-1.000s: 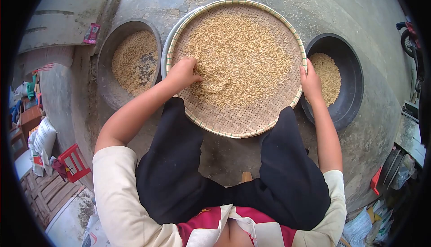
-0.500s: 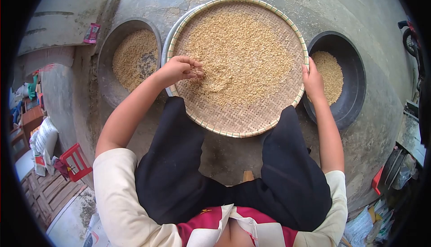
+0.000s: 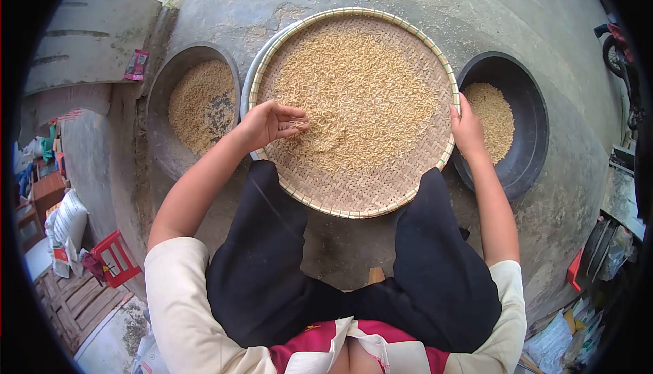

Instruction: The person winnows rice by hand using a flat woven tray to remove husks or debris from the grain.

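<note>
A round woven bamboo winnowing tray (image 3: 354, 194) with a bound rim lies over my knees. Unhusked-looking grain (image 3: 367, 88) is spread across much of it, thicker in the middle and left. My left hand (image 3: 275, 124) is over the tray's left side, palm partly turned up and fingers loosely apart, their tips at the edge of the grain. Whether a few grains lie on the fingers is too small to tell. On the right, my right hand (image 3: 467, 129) grips the tray's rim, thumb on top and the other fingers partly hidden outside it.
Left of the tray stands a dark tub (image 3: 158, 112) with paler grain in it. A black tub (image 3: 527, 122) holding grain is at the right. A light basin rim (image 3: 255, 68) shows beneath the tray. A red plastic stool (image 3: 117, 258) and a pink packet (image 3: 137, 65) lie farther left.
My left hand has loosened from a closer pinch, its fingers now more spread. The whole scene sits slightly lower in view. My right hand stays on the rim.
</note>
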{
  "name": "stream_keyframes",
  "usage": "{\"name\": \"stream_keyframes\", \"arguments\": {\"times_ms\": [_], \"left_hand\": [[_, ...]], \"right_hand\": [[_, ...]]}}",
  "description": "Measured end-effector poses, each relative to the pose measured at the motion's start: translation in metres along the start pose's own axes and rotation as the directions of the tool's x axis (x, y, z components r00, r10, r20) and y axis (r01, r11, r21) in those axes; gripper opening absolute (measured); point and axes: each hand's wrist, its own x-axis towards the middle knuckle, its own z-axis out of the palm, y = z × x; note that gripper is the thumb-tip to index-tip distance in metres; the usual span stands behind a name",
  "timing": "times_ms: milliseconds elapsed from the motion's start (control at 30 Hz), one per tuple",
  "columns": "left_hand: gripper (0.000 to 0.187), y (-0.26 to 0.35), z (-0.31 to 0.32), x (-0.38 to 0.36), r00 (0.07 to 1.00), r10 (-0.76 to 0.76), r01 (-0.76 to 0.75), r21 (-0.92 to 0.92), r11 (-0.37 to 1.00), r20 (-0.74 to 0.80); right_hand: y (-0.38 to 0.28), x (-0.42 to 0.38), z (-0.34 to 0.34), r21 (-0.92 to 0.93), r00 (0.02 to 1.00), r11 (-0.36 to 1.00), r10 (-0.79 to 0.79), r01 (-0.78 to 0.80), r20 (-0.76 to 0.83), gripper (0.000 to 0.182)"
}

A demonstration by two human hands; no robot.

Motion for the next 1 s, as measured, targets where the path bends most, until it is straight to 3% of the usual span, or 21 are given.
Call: {"name": "stream_keyframes", "arguments": {"times_ms": [133,233,267,300,367,400,433,500,567,600,633,667,733,833,967,1000], "left_hand": [[0.06,0.001,0.003,0.006,0.992,0.062,-0.048,-0.125,0.991,0.107],[0.064,0.019,0.065,0.025,0.989,0.076,-0.053,-0.179,0.982,0.126],[0.07,0.029,0.099,0.029,0.972,0.083,-0.054,-0.136,0.989,0.222],[0.073,0.036,0.125,0.041,0.858,0.125,-0.088,-0.096,0.991,0.499],[0.076,0.053,0.19,0.029,0.746,0.106,-0.173,0.038,0.984,0.657],[0.076,0.062,0.203,0.027,0.75,0.108,-0.175,0.037,0.984,0.653],[0.075,0.07,0.212,0.027,0.751,0.085,-0.327,0.256,0.91,0.654],[0.073,0.082,0.208,0.022,0.816,0.131,-0.514,0.604,0.609,0.563],[0.065,0.08,0.16,0.038,0.906,0.203,-0.407,0.635,0.656,0.371],[0.058,0.074,0.134,0.042,0.949,0.239,-0.316,0.643,0.697,0.207],[0.05,0.067,0.109,0.042,0.967,0.251,-0.202,0.704,0.681,0.035],[0.041,0.057,0.081,0.046,0.961,0.271,-0.11,0.824,0.556,-0.054],[0.032,0.032,0.043,0.039,0.935,0.34,-0.024,0.94,0.34,-0.099],[0.029,-0.002,0.009,0.029,0.933,0.36,-0.066,0.98,0.188,-0.006],[0.03,-0.017,0.01,0.014,0.911,0.409,-0.11,0.987,0.117,0.053],[0.029,-0.022,0.009,0.015,0.861,0.491,-0.176,0.983,0.045,0.132]], "right_hand": [[0.001,0.0,-0.002,0.012,1.0,1.0,0.014,-0.014,0.008,0.044],[0.0,0.0,0.0,-0.013,0.999,0.999,0.042,-0.041,0.026,0.043],[0.0,-0.002,0.0,-0.017,0.999,0.999,0.044,-0.043,0.031,0.043],[-0.002,-0.003,0.0,-0.01,0.999,0.999,0.038,-0.038,0.021,0.043],[-0.007,-0.001,-0.004,-0.003,1.0,1.0,0.024,-0.024,0.004,0.043],[-0.011,-0.003,-0.006,-0.001,1.0,1.0,0.023,-0.023,-0.001,0.043],[-0.013,-0.005,-0.007,0.004,1.0,1.0,0.021,-0.021,-0.004,0.043],[-0.009,0.0,-0.006,-0.014,0.995,0.997,0.08,-0.08,0.057,0.043],[0.0,-0.001,0.001,0.071,1.0,0.997,0.028,-0.029,0.009,0.043],[0.001,-0.001,0.003,0.027,1.0,0.999,0.021,-0.02,-0.011,0.043],[0.001,-0.001,0.003,0.029,1.0,0.999,0.031,-0.03,-0.003,0.043],[-0.001,-0.001,0.0,0.018,1.0,0.999,0.03,-0.03,0.008,0.043],[-0.004,-0.002,-0.002,0.001,1.0,1.0,0.029,-0.029,0.011,0.042],[-0.004,-0.002,-0.001,0.046,1.0,0.999,0.022,-0.021,0.0,0.042],[-0.004,-0.002,-0.002,0.078,1.0,0.997,0.018,-0.019,0.01,0.041],[-0.004,-0.002,-0.002,0.076,1.0,0.997,0.023,-0.023,0.009,0.041]]}}
